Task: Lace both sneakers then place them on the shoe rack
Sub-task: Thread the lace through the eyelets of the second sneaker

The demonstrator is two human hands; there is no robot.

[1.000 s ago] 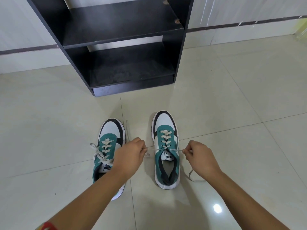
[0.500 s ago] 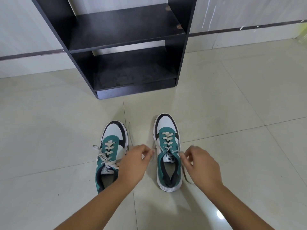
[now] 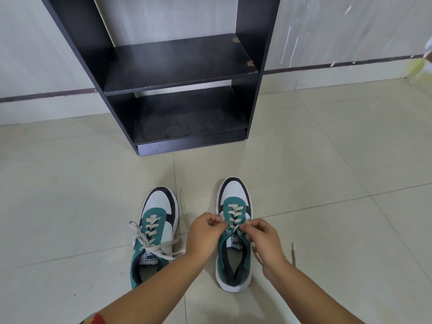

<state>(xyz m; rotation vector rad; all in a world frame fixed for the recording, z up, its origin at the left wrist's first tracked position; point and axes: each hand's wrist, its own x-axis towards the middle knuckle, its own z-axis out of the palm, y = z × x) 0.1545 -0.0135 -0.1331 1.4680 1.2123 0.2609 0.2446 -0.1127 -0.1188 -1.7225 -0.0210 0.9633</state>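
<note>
Two green, white and black sneakers stand side by side on the tiled floor, toes toward the rack. The left sneaker (image 3: pixel 156 232) has its cream lace tied in a loose bow. Over the tongue of the right sneaker (image 3: pixel 235 244), my left hand (image 3: pixel 204 235) and my right hand (image 3: pixel 261 239) each pinch an end of its cream lace (image 3: pixel 234 212), fingertips almost touching. A loose lace tail (image 3: pixel 292 252) lies on the floor to the right. The black shoe rack (image 3: pixel 177 66) stands ahead with two bare shelves.
The rack stands against a pale wall with a dark stripe (image 3: pixel 339 65) above the skirting. Cream floor tiles (image 3: pixel 70 195) spread on both sides of the shoes. A yellowish object (image 3: pixel 420 66) shows at the far right edge.
Both hands have come together from either side of the right sneaker to meet over its tongue, drawing the lace ends inward. The view has tilted up, showing more of the rack.
</note>
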